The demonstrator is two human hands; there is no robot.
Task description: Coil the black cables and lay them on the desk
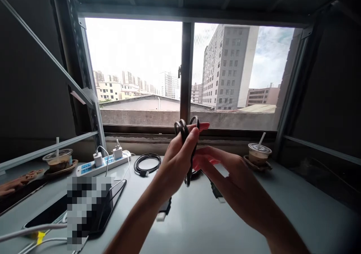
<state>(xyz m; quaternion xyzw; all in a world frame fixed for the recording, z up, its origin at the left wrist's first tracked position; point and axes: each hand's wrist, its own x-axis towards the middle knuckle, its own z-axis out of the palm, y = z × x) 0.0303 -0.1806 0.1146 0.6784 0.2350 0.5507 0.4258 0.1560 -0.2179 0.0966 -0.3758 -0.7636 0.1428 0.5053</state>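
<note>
- Centrally, the left hand (pixel 179 152) was closed around a black cable (pixel 184 130), its thumb pressing on the near side and the loops standing up above and hanging down below the grip.
- Just beside it, the right hand (pixel 229 171) was partly open, its fingers bent towards the lower part of the loops; whether the fingertips gripped the cable could not be told.
- Held in the air, the black cable was over the table (pixel 191 235), in front of the window (pixel 138 73).
- Lower down, one dark connector (pixel 164 210) with a pale tip showed below the left wrist, and a second connector (pixel 217 193) showed beside the right hand; it was unclear whether they hung or lay on the table.
- Behind the left forearm, a coiled black cable (pixel 147 164) lay on the table, its plug towards the near side.
- To the left of that coil stood a white power strip (pixel 104 164) with two white chargers plugged in.
- Nearer on the left, a dark-screened device (pixel 113 205) lay partly blurred out, with white cables (pixel 42 229) and a bit of yellow tape (pixel 41 238) beside it.
- A lidded cup (pixel 258 155) with a straw stood in a holder at the far right, and another lidded cup (pixel 58 160) stood at the far left.
- At the left edge, part of what looked like another person's hand (pixel 12 185) showed.
</note>
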